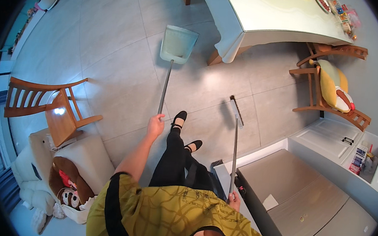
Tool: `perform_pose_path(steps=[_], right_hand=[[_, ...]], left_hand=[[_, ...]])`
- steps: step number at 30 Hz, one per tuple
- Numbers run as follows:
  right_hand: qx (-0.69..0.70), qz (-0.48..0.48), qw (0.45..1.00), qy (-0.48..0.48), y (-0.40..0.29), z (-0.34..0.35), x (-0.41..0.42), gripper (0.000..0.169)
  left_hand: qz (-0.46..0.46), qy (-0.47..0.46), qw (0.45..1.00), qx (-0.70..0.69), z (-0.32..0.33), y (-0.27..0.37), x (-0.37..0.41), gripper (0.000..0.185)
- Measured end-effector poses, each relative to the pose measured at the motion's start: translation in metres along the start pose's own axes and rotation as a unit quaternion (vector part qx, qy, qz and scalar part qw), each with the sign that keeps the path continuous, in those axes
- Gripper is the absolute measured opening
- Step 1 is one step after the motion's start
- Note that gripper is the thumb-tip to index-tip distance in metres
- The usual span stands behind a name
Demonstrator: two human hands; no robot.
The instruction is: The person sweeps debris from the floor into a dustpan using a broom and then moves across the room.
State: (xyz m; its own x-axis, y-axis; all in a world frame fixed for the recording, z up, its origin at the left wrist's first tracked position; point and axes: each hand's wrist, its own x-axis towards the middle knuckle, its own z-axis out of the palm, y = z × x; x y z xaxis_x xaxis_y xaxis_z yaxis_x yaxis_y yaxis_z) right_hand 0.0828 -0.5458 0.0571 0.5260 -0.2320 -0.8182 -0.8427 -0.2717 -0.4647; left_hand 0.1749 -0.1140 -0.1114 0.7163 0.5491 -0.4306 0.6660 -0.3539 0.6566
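My left hand grips the metal handle of a long-handled dustpan. Its pale, translucent pan is ahead of my feet, open side away from me, with a little dark debris near its back edge. Low at my right side, my right hand is closed around the pole of a broom. The broom's light head with dark bristles is at the tiled floor, to the right of my black shoes; I cannot tell whether the bristles touch it.
A cloth-covered table stands ahead on the right. Wooden chairs stand left and right, one holding a yellow plush cushion. A sofa with a brown plush toy is on my left, and a refrigerator on my right beside white cabinets.
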Motion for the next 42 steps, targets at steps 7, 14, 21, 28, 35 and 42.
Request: perform_pose_path(steps=[7, 14, 21, 28, 35, 42], right_hand=[[0.010, -0.006, 1.000, -0.002, 0.030, -0.008, 0.010, 0.033], [-0.001, 0.020, 0.999, -0.026, 0.024, -0.008, 0.012, 0.034], [0.006, 0.026, 0.999, -0.035, 0.015, 0.004, 0.011, 0.035], [0.052, 0.049, 0.997, -0.029, 0.018, 0.010, 0.018, 0.027], [0.054, 0.071, 0.996, -0.027, 0.015, 0.002, 0.031, 0.023], [0.089, 0.031, 0.995, -0.034, 0.020, -0.022, 0.078, 0.037]], left_hand=[[-0.038, -0.042, 0.998, 0.018, -0.008, 0.016, -0.025, 0.023], [-0.035, -0.038, 0.999, -0.007, -0.005, 0.002, -0.018, 0.023], [-0.056, -0.073, 0.995, 0.048, -0.007, 0.007, -0.019, 0.022], [-0.006, -0.101, 0.990, 0.100, -0.014, -0.001, 0.007, 0.023], [-0.101, -0.199, 0.975, -0.022, -0.059, 0.028, 0.014, 0.021], [0.012, -0.241, 0.964, 0.113, -0.072, 0.041, 0.018, 0.016]])
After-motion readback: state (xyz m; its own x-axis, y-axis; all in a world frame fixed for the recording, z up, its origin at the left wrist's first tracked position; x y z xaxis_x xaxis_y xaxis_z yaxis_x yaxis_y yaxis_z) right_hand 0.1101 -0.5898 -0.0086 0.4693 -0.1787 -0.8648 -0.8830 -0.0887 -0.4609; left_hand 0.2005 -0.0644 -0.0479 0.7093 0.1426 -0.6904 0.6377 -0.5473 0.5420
